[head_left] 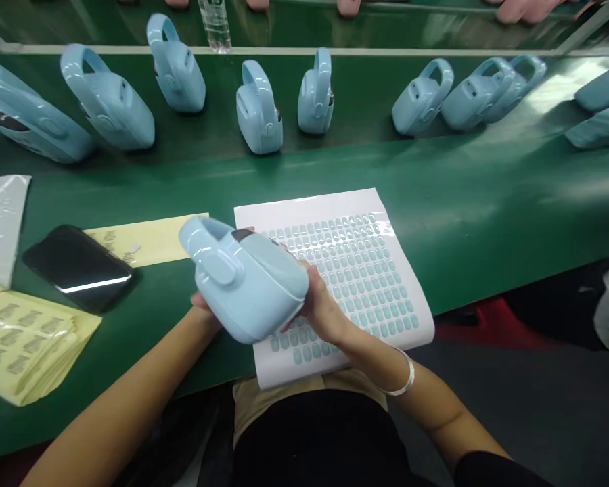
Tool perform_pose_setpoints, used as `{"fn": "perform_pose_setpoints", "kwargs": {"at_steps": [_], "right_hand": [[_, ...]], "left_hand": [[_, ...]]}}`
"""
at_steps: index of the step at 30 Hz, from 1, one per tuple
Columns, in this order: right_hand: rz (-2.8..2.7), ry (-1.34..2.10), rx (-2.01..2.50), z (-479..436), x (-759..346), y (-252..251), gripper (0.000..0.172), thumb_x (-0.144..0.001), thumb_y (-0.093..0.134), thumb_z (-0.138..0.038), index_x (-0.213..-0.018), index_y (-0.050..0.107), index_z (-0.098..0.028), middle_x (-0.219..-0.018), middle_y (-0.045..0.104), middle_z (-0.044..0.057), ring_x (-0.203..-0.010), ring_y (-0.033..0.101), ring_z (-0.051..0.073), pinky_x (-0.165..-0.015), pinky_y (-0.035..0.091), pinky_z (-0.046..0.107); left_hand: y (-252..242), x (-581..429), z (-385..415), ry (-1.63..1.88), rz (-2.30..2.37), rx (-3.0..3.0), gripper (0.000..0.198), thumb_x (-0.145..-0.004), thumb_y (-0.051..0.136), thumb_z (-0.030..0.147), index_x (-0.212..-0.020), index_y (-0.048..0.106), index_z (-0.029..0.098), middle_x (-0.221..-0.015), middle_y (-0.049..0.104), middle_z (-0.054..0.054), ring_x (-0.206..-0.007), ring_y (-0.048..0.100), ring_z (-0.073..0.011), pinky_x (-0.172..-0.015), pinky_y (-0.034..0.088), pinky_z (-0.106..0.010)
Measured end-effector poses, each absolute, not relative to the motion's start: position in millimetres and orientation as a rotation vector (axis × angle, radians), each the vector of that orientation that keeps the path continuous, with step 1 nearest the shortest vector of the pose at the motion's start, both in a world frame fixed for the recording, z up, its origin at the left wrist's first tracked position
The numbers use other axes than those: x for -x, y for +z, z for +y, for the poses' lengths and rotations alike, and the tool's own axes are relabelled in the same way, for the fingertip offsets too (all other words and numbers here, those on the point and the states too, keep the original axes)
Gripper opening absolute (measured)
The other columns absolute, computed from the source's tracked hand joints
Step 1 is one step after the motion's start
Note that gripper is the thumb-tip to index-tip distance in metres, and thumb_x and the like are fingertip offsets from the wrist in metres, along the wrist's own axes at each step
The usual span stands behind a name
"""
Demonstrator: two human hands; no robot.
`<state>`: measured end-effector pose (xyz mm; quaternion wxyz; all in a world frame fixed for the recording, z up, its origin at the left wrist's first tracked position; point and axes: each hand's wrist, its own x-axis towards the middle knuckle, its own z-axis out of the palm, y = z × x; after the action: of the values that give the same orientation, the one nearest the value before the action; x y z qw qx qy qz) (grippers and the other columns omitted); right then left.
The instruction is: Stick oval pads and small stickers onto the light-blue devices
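Note:
Both my hands hold one light blue plastic casing with a handle (243, 279) just above the near edge of the green bench. My left hand (203, 306) is under its left end and mostly hidden by it. My right hand (321, 304) grips its right end, fingers wrapped round the shell. Under the casing lies a white sheet of small blue oval stickers (365, 270), hanging over the bench edge toward my lap.
A row of several more blue casings (258, 108) stands along the far side of the green belt (487, 196). A black phone (78, 267), yellow label sheets (25, 345) and a clear plastic bag (0, 216) lie at the left. A clear bottle (216, 27) stands at the back.

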<state>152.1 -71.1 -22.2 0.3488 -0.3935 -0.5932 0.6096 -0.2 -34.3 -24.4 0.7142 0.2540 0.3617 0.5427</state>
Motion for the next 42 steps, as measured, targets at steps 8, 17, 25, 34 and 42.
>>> {"fn": "perform_pose_setpoints", "kwargs": {"at_steps": [8,17,25,34,42], "right_hand": [[-2.202,0.517,0.803,-132,-186,-42,0.027,-0.087,0.059,-0.030,-0.108,0.053,-0.013,-0.103,0.067,0.012,-0.106,0.060,0.027,-0.089,0.053,0.044],[-2.079,0.660,0.894,-131,-185,-39,0.015,-0.090,0.051,-0.014,-0.082,0.063,-0.012,-0.084,0.069,0.008,-0.091,0.066,0.021,-0.078,0.058,0.034],[-1.724,0.217,0.528,-91,-194,25,0.013,-0.084,0.064,-0.022,-0.088,0.063,-0.010,-0.086,0.060,0.006,-0.080,0.065,0.014,-0.068,0.062,0.024],[-1.868,-0.146,0.477,-58,-182,23,0.004,-0.077,0.069,-0.009,-0.074,0.067,-0.006,-0.070,0.067,0.004,-0.074,0.065,0.017,-0.068,0.063,0.023],[-1.831,-0.068,0.573,-59,-177,25,0.003,-0.076,0.068,-0.005,-0.078,0.066,-0.005,-0.072,0.066,0.007,-0.077,0.063,0.018,-0.063,0.062,0.028]], "left_hand": [[-13,4,-25,1.286,0.797,-0.502,0.065,-0.048,0.071,0.068,-0.094,0.060,0.023,-0.100,0.064,-0.011,-0.120,0.046,-0.0345,-0.088,0.048,-0.043],[-18,-2,-34,1.198,0.837,-0.493,0.086,-0.028,0.082,0.060,-0.102,0.060,0.024,-0.097,0.065,-0.008,-0.115,0.050,-0.0357,-0.088,0.049,-0.042],[-26,4,-39,0.903,0.534,-0.770,0.080,-0.050,0.078,0.058,-0.118,0.047,0.030,-0.110,0.059,-0.006,-0.100,0.058,-0.0293,-0.084,0.048,-0.045],[-26,7,-45,0.812,0.452,-0.864,0.083,-0.057,0.078,0.052,-0.125,0.038,0.029,-0.111,0.059,-0.006,-0.096,0.061,-0.0225,-0.082,0.049,-0.034],[-20,8,-43,0.822,0.633,-0.905,0.093,-0.050,0.078,0.060,-0.124,0.033,0.025,-0.115,0.055,-0.010,-0.103,0.057,-0.0289,-0.085,0.046,-0.040]]}}
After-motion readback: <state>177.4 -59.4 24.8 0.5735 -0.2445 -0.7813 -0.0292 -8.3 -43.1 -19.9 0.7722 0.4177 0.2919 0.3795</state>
